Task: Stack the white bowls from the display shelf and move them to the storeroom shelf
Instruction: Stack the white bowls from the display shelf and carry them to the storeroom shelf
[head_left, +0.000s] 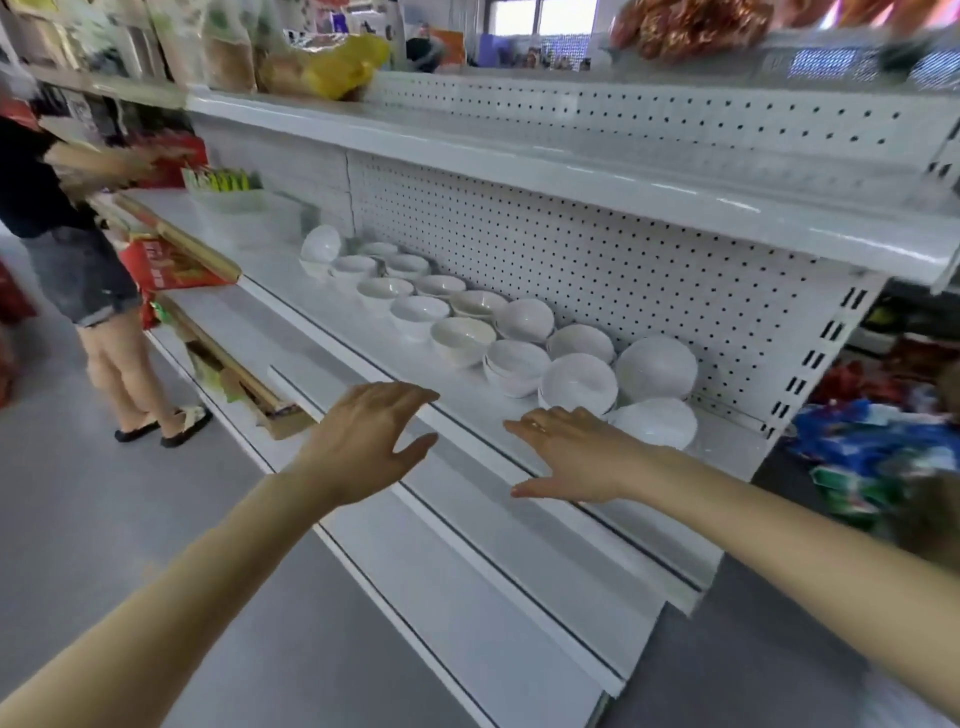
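While left hand (363, 441) and right hand (576, 460) hover spread, empty, a person (78, 260) stands nearby.

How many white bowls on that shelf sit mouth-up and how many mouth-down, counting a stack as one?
Mouth-up white bowls: 8
Mouth-down white bowls: 6
White bowl tipped on its side: 1
Total: 15

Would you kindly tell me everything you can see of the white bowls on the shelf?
The white bowls look glossy, like ceramic. They sit in two loose rows on the middle shelf, close to the pegboard back. Farther ones mostly stand upright and empty; nearer ones appear upside down, some nested in stacks. The right hand hovers by the nearest; contact is unclear.
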